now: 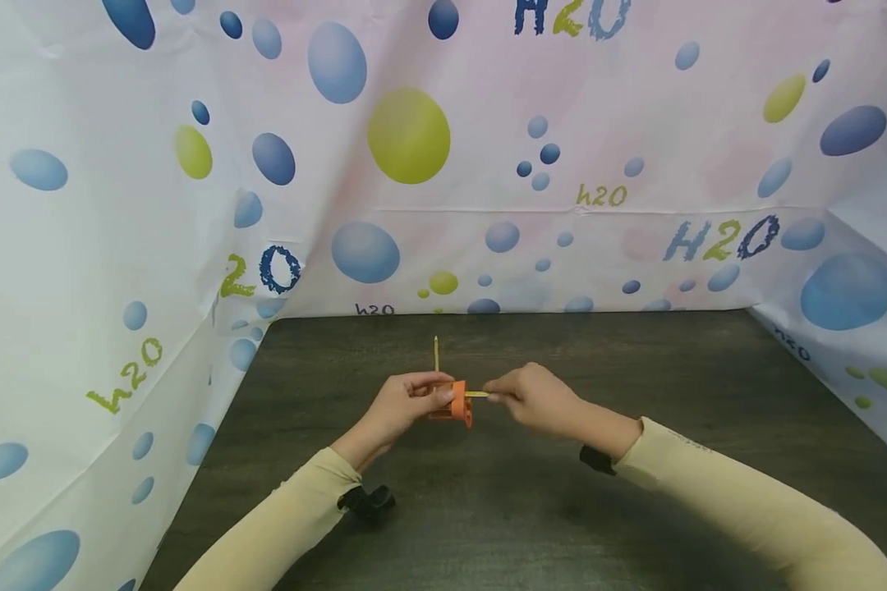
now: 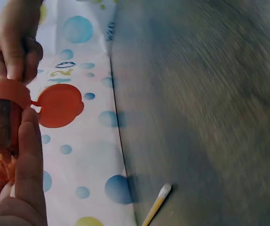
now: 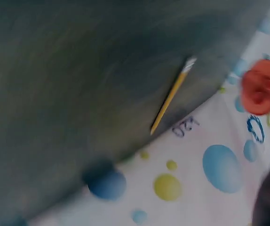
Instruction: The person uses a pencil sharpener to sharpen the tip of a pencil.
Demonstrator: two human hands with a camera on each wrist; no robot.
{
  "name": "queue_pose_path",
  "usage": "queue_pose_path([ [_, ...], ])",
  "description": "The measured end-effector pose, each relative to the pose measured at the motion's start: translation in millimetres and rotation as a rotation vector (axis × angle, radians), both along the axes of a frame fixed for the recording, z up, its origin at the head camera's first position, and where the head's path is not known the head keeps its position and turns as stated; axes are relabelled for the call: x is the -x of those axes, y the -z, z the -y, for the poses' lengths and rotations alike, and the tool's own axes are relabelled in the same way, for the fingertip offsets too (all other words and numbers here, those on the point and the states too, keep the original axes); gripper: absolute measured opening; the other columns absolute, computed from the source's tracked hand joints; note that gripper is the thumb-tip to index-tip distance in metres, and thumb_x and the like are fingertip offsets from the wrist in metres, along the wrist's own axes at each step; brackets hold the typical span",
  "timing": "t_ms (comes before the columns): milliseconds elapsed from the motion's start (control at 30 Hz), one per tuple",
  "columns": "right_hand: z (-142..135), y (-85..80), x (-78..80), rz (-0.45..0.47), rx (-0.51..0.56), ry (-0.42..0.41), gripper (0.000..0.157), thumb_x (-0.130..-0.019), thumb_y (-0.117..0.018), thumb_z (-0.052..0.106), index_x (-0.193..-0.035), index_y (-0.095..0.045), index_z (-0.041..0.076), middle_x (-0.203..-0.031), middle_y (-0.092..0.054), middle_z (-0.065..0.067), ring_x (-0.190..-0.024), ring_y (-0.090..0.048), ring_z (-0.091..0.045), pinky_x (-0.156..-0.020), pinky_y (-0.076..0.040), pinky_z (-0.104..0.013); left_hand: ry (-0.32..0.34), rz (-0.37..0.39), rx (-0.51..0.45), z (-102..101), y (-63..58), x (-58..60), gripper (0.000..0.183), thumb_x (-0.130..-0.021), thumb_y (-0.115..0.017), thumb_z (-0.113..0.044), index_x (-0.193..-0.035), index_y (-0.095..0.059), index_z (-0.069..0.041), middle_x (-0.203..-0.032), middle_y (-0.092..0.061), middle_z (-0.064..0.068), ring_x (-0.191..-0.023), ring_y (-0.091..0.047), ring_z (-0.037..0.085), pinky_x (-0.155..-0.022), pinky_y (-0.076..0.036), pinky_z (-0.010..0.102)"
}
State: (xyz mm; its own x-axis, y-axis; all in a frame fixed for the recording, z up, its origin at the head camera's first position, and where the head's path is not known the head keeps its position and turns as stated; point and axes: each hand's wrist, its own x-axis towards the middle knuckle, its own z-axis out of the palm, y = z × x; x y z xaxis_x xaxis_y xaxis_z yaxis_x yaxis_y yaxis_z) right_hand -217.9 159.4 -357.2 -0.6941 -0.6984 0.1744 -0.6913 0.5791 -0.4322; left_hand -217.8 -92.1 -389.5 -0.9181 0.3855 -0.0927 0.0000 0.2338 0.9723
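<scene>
My left hand point(image 1: 406, 402) grips an orange pencil sharpener point(image 1: 458, 402) over the middle of the table. In the left wrist view its see-through body point(image 2: 3, 125) sits between the fingers, and its round orange lid point(image 2: 59, 106) hangs open to the side. From the right, my right hand point(image 1: 543, 400) pinches a yellow pencil point(image 1: 477, 394) that points into the sharpener's end; the pencil's tip is hidden. A second yellow pencil point(image 1: 436, 353) lies on the table just beyond the left hand, its white eraser end point(image 2: 164, 190) showing in the left wrist view.
The dark wooden table point(image 1: 562, 509) stretches under both hands. A white sheet with blue and green dots point(image 1: 488, 164) hangs behind it and along both sides. Black straps with small mounts point(image 1: 369, 502) are on the wrists.
</scene>
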Motion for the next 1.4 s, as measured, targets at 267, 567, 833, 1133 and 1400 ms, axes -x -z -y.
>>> queue_pose_path([
  [267,-4,-3.9,18.5,0.664,0.137,0.086,0.032,-0.107,-0.054,0.015,-0.119,-0.072,-0.008,-0.069,-0.066,-0.004,-0.048,-0.041,-0.004,-0.047,-0.035,-0.022,-0.041,0.004,0.046,-3,-0.7,2.2,0.043,-0.101,-0.067,-0.028,-0.133,-0.067,-0.001,-0.121,-0.074,0.019,-0.095,-0.075,0.018,-0.088,-0.064,0.041],
  [567,2,-1.4,-3.7,-0.642,-0.223,0.024,0.036,-0.090,-0.079,0.029,-0.119,-0.074,0.009,-0.096,-0.076,-0.001,-0.081,-0.070,-0.014,-0.071,-0.059,-0.030,-0.053,0.338,-0.189,6,5.1,8.7,0.052,-0.107,-0.056,-0.033,-0.138,-0.058,0.009,-0.081,-0.076,-0.006,-0.072,-0.073,0.004,-0.073,-0.063,0.019],
  [833,-4,15.8,-5.4,-1.099,-0.331,-0.112,0.043,-0.071,-0.092,0.012,-0.110,-0.075,0.010,-0.087,-0.069,0.001,-0.076,-0.066,-0.011,-0.067,-0.058,-0.022,-0.009,0.477,-0.289,4,3.3,5.0,0.054,-0.110,-0.050,-0.031,-0.141,-0.051,0.012,-0.078,-0.075,-0.005,-0.068,-0.071,0.002,-0.066,-0.059,0.012],
  [1133,1,12.8,-8.1,-0.684,-0.238,-0.056,0.036,-0.077,-0.082,-0.003,-0.112,-0.075,0.002,-0.084,-0.071,-0.004,-0.070,-0.066,-0.012,-0.055,-0.052,-0.019,0.027,0.255,-0.173,3,3.3,5.2,0.050,-0.105,-0.060,-0.022,-0.145,-0.052,0.007,-0.115,-0.076,0.014,-0.087,-0.076,0.008,-0.091,-0.064,0.034],
  [1400,-2,-6.4,11.1,0.550,0.089,0.056,0.027,-0.104,-0.056,0.009,-0.113,-0.075,-0.008,-0.068,-0.067,-0.010,-0.048,-0.042,-0.006,-0.048,-0.035,-0.020,0.039,0.011,-0.022,3,6.7,2.1,0.049,-0.098,-0.072,-0.025,-0.137,-0.062,0.003,-0.127,-0.070,0.024,-0.101,-0.075,0.019,-0.097,-0.061,0.051],
])
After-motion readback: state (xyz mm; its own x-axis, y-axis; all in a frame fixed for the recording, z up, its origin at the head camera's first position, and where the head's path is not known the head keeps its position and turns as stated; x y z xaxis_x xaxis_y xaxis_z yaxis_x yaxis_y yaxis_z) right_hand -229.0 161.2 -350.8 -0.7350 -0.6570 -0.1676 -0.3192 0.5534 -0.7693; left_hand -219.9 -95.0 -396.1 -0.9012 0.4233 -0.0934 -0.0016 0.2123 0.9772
